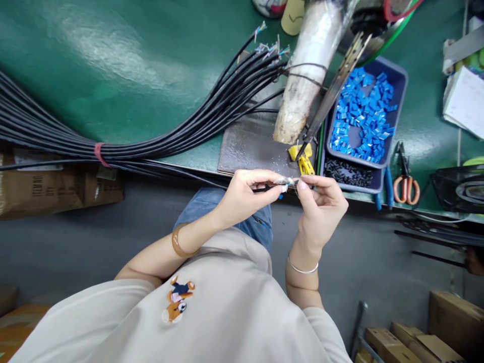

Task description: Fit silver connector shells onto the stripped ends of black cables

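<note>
My left hand (249, 195) is closed on the end of a black cable (260, 190), thumb and forefinger pinching it close to where the thin inner wires (290, 183) come out. Just to its right, my right hand (319, 201) pinches at those wires with thumb and forefinger. The fingertips of both hands almost meet in front of the bench edge, and they hide part of the wires. Beyond them, a thick bundle of black cables (181, 132) curves over the bench, its stripped ends (270, 49) showing coloured wires.
A dark tray (401, 96) of blue connector pieces overlaps a bin of small black parts (348, 172). Orange-handled scissors (406, 189) lie right of it. A yellow tool (304, 160) sits on a grey plate (245, 146), below a plastic-wrapped roll (310, 65). Cardboard boxes (56, 189) stand under the bench.
</note>
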{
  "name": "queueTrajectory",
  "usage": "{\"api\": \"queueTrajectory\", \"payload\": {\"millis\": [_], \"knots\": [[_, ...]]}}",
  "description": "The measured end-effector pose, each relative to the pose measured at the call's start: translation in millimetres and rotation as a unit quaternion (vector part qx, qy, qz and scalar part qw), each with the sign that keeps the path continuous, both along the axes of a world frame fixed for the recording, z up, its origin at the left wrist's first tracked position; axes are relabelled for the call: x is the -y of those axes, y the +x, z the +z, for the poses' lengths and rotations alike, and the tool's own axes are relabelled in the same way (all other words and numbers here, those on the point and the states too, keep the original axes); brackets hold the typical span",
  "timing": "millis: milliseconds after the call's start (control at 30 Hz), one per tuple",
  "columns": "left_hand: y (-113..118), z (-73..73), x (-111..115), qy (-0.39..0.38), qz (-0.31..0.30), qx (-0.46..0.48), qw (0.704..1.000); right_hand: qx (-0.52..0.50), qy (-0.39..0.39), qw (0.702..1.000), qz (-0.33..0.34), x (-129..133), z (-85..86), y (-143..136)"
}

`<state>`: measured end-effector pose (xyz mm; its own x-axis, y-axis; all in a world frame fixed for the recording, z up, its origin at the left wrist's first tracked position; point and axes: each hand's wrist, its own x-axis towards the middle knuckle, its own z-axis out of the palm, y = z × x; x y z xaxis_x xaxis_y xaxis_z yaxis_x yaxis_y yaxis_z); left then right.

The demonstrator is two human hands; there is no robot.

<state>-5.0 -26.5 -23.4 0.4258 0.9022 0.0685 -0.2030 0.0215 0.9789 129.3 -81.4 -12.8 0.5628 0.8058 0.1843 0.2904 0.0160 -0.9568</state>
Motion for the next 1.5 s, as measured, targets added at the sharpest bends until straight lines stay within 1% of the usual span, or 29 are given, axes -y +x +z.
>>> {"api": "queueTrajectory", "payload": {"millis": [133, 200, 267, 367, 433, 500, 633, 700, 733, 767, 800, 833, 867, 900, 933, 967, 1000, 1033, 1067, 1100, 1167, 1200, 1233, 1267, 1300, 1333, 1367, 1433, 1500], "knots": [[1, 0.6, 0, 0.009, 0.005, 0.002, 1.0, -0.016, 0.011, 1.0, -0.003, -1, -2.2, -1], [1, 0.4, 1, 0.008, 0.008, -0.003, 1.0, -0.001, 0.015, 1.0, -0.005, 0, -2.4, -2], [0, -0.1, 1, 0.006, 0.005, -0.015, 1.0, 0.042, 0.012, 0.999, -0.001, 3, -0.3, -3], [-1, -0.9, 1, 0.006, -0.012, -0.039, 0.999, 0.157, -0.003, 0.987, 0.03, 8, 7.9, 0], [-3, -0.8, 0, 0.003, -0.037, -0.052, 0.998, 0.239, -0.013, 0.968, 0.07, 11, 15.2, 3], [-5, 0.1, 0, -0.008, -0.076, -0.06, 0.995, 0.284, -0.031, 0.951, 0.114, 13, 21.6, 8], [-11, 4.2, -4, -0.07, -0.147, -0.059, 0.985, 0.277, -0.058, 0.944, 0.168, 15, 28.0, 16], [-16, 7.4, -8, -0.08, -0.178, -0.058, 0.979, 0.27, -0.03, 0.949, 0.163, 17, 30.9, 17], [-18, 9.8, -11, -0.067, -0.211, -0.06, 0.973, 0.261, -0.001, 0.953, 0.152, 19, 33.3, 17], [-21, 13.0, -15, -0.04, -0.26, -0.063, 0.963, 0.245, 0.04, 0.96, 0.127, 21, 36.5, 17], [-23, 17.3, -19, -0.002, -0.327, -0.064, 0.943, 0.221, 0.088, 0.968, 0.086, 24, 40.6, 18], [-25, 22.7, -23, 0.043, -0.408, -0.063, 0.91, 0.193, 0.133, 0.971, 0.042, 28, 45.6, 20], [-26, 29.0, -26, 0.087, -0.484, -0.057, 0.869, 0.169, 0.159, 0.973, 0.004, 31, 51.0, 23], [-27, 35.7, -27, 0.119, -0.549, -0.047, 0.826, 0.153, 0.159, 0.975, -0.02, 35, 56.7, 28], [-27, 42.4, -28, 0.14, -0.595, -0.04, 0.79, 0.158, 0.121, 0.98, -0.001, 38, 62.2, 35], [-28, 48.2, -27, 0.155, -0.621, -0.031, 0.767, 0.172, 0.036, 0.984, 0.042, 40, 67.1, 43], [-28, 52.5, -24, 0.163, -0.632, -0.025, 0.757, 0.185, -0.062, 0.976, 0.093, 41, 71.1, 52], [-28, 54.7, -20, 0.164, -0.625, -0.023, 0.762, 0.199, -0.135, 0.963, 0.125, 41, 73.7, 62], [-28, 54.4, -15, 0.158, -0.604, -0.027, 0.781, 0.219, -0.173, 0.951, 0.13, 39, 75.0, 72], [-28, 51.6, -10, 0.143, -0.566, -0.037, 0.811, 0.249, -0.191, 0.942, 0.117, 35, 74.9, 81], [-29, 39.8, -1, 0.081, -0.434, -0.068, 0.895, 0.355, -0.188, 0.915, 0.035, 21, 71.2, 98], [-29, 32.0, 3, 0.035, -0.347, -0.082, 0.934, 0.422, -0.179, 0.889, -0.021, 12, 68.1, 106], [-29, 24.0, 4, -0.016, -0.254, -0.075, 0.964, 0.465, -0.177, 0.865, -0.063, 1, 64.5, 113], [-29, 16.5, 5, -0.061, -0.175, -0.055, 0.981, 0.482, -0.183, 0.853, -0.085, -10, 60.8, 120], [-29, 10.1, 4, -0.098, -0.109, -0.024, 0.989, 0.491, -0.197, 0.843, -0.099, -20, 57.3, 127], [-30, 5.1, 3, -0.127, -0.057, 0.011, 0.99, 0.497, -0.217, 0.834, -0.099, -30, 53.9, 133], [-30, 1.8, 1, -0.148, -0.021, 0.044, 0.988, 0.499, -0.239, 0.828, -0.088, -40, 51.0, 139], [-31, -0.7, -3, -0.179, 0.01, 0.097, 0.979, 0.493, -0.281, 0.822, -0.059, -55, 46.5, 147], [-32, 0.2, -6, -0.204, -0.006, 0.126, 0.971, 0.471, -0.301, 0.828, -0.033, -65, 43.7, 153]]}}
